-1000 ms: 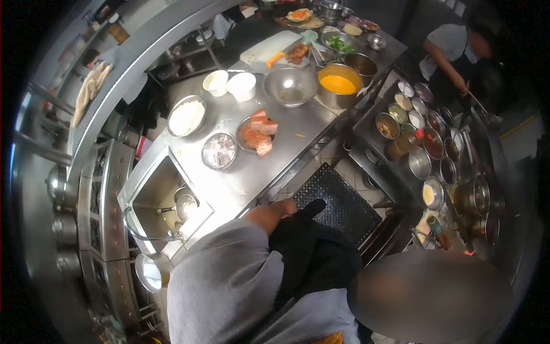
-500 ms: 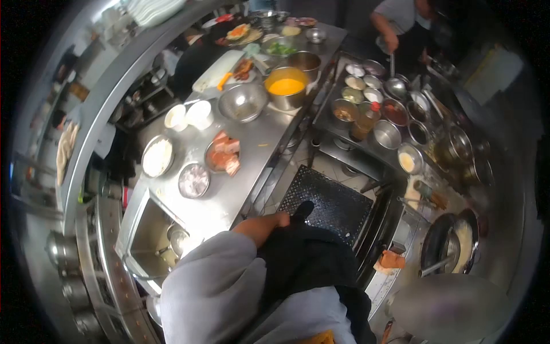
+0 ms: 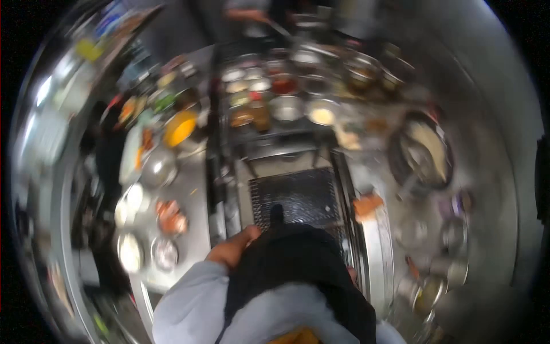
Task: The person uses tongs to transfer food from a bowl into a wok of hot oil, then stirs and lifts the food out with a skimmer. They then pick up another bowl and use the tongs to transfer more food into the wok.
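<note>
My left hand [image 3: 250,234] is at the left edge of the black apron [image 3: 286,258], its fingers smeared by motion. Of my right hand [image 3: 352,275] only a small bit shows past the apron's right side, with the fingers hidden. Left of my left hand, a bowl of pinkish pieces [image 3: 165,254] and a bowl of orange-red pieces [image 3: 171,218] stand on the steel counter [image 3: 196,195]. An orange cloth [image 3: 367,206] lies on the ledge to the right, above my right hand.
Ahead is a black floor mat [image 3: 295,195], with a rack of sauce containers [image 3: 283,84] beyond. A wok [image 3: 421,152] holding a ladle stands at the right, pots at the lower right. A co-worker's arm [image 3: 247,14] reaches in at the top.
The view has swung to the right, so the counter now lies further left and the wok higher up. A bit of my right hand has come into view.
</note>
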Demonstrator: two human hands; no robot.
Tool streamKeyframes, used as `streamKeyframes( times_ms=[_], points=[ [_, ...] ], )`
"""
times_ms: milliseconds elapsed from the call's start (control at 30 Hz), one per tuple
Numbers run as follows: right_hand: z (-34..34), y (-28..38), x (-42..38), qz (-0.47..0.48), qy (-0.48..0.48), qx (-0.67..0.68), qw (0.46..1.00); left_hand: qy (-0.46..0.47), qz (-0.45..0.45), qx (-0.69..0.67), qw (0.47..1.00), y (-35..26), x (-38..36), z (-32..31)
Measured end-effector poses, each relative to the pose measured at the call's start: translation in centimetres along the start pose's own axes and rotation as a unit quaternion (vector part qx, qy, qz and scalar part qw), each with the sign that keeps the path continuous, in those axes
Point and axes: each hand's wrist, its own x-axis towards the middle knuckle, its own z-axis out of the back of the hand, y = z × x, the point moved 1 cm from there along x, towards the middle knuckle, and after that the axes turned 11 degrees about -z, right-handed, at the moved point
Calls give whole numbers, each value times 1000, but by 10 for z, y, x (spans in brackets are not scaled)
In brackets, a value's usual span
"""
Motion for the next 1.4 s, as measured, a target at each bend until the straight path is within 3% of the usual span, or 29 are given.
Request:
streamKeyframes(
  times_ms=[33,67,100,133,200,233,300,333,367,433,567,633,733,800,867,933,1000,1033,1100,1233,1267,1333,1400],
  points=[
    [-2,-11,-10,-1,-9,48,999,41,36,-51,997,0,4,20],
    [-6,-18,-19,0,-23,103,994,-51,76,-356,930,59,42,-47],
    [-9,-24,-29,4,-37,160,986,-153,96,-620,764,52,46,-26],
    [-8,-24,-45,-3,-57,193,980,-204,-52,-393,895,73,54,-44],
    [-3,-5,-72,64,-186,367,909,-267,-128,-288,911,59,63,-6],
    [6,6,-88,60,-196,381,902,-298,-131,-249,912,48,68,19],
    [24,25,-115,161,-226,524,805,-275,28,-208,938,-5,79,110],
    [40,25,-112,179,-179,594,764,-253,105,-190,943,-44,78,172],
    [57,26,-109,198,-129,657,716,-365,42,-182,912,-80,80,224],
    [65,103,-176,188,-176,716,649,-399,-11,-207,893,-138,101,315],
    [93,173,-201,253,-71,756,600,-531,-211,-171,803,-240,149,429],
    [107,191,-197,288,-25,755,589,-544,-209,-170,795,-283,172,455],
    [129,185,-163,226,6,807,546,-530,-200,-81,820,-325,199,467],
    [141,159,-117,233,-120,790,554,-435,-115,-58,891,-349,208,468],
    [136,157,-145,251,-146,774,562,-402,-121,-35,907,-352,230,463],
    [116,164,-179,267,-173,755,573,-315,-63,-15,947,-355,244,461],
    [85,176,-206,312,-258,657,636,-306,-55,-43,950,-343,276,459],
    [70,183,-224,311,-260,658,634,-297,-43,-69,951,-337,288,463],
    [49,194,-252,274,-261,551,744,-291,-49,-30,955,-326,294,481],
    [52,202,-253,290,-335,434,785,-288,-57,60,954,-276,293,545],
    [54,213,-255,290,-338,435,783,-278,-70,50,957,-255,307,564],
    [54,242,-253,291,-299,362,834,-236,-109,175,949,-247,286,605],
    [48,269,-238,288,-298,377,829,-219,-147,201,943,-238,276,641]
  ],
)
